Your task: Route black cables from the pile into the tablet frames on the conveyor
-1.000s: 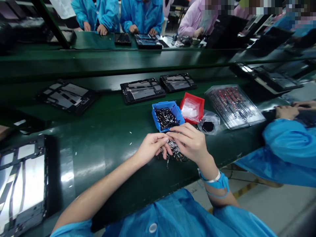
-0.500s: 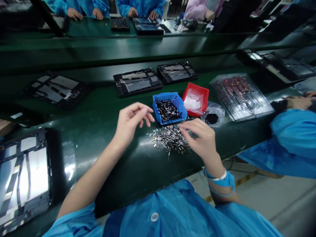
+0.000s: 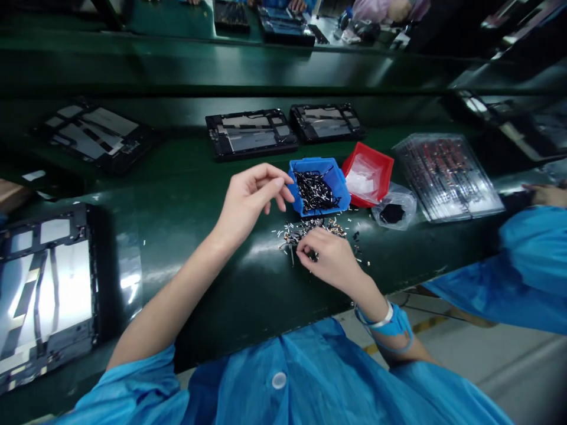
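Of the two hands, the left hand [image 3: 250, 203] has its fingers apart beside one blue plastic bin [image 3: 337, 184]; the right hand [image 3: 325, 260] has its fingers together on scattered, randomly pointing small metal parts [image 3: 323, 225], any grip unclear.

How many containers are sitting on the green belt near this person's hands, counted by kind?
Blue plastic bin: 1
Red plastic tray: 1
Clear plastic bag: 1
Clear plastic tray: 1
Total: 4
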Demonstrator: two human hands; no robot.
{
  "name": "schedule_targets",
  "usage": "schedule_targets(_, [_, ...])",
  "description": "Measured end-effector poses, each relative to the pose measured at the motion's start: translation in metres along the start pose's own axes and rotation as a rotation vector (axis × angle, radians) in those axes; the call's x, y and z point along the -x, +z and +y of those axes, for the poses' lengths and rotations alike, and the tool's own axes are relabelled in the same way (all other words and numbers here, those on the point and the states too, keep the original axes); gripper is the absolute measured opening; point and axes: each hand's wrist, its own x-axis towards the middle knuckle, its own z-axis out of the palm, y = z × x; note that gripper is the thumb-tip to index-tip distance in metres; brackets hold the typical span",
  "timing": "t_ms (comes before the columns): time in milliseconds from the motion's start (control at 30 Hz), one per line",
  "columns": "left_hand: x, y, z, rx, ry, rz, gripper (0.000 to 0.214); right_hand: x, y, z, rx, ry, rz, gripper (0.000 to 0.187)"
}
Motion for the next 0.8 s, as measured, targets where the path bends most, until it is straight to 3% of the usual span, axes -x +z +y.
schedule_targets(133, [0.005,0.013,-0.016,0.013,-0.087,-0.164,0.016,-0.009,-0.016,0.009,-0.618,0.196,0.332,0.011])
schedule_targets(233, [0.011,0.025,-0.027,0.121,-0.178,-0.376,0.027,-0.017,-0.015,0.013,-0.933,0.221,0.361,0.023])
schedule_targets(333, [0.017,0.033,-0.034,0.293,-0.29,-0.485,0.039,-0.022,-0.009,0.012,-1.056,0.236,0.355,0.028])
schedule_targets(633, [0.023,0.04,-0.035,0.282,-0.277,-0.433,0.042,-0.022,-0.003,0.011,-1.06,0.241,0.487,0.024])
schedule_targets(733, [0.023,0.04,-0.034,0.118,-0.149,-0.329,0.029,-0.013,-0.008,0.007,-0.758,0.304,0.634,0.012])
schedule_targets(800, [0.023,0.039,-0.033,-0.044,-0.056,-0.252,0.02,-0.007,-0.013,0.002,-0.462,0.258,0.74,0.005])
